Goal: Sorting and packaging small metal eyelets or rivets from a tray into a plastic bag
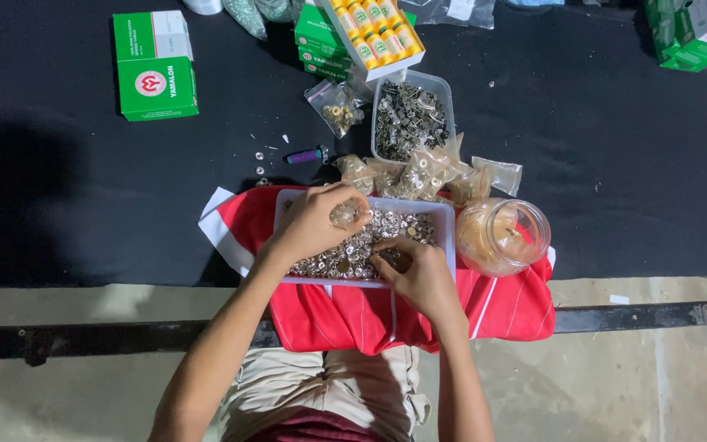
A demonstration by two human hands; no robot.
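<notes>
A small clear bag [344, 214] is pinched by the closed left hand [321, 223] above the tray [445, 214] of small metal fasteners [345, 254]. The right hand [419, 274] picks among them with closed fingertips. The pieces look light, hard and slippery; the bag is best held at its mouth.

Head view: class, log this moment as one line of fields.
left hand: holds small clear bag | right hand: picking in tray of metal snaps | tray on red cloth | clear jar beside
</notes>
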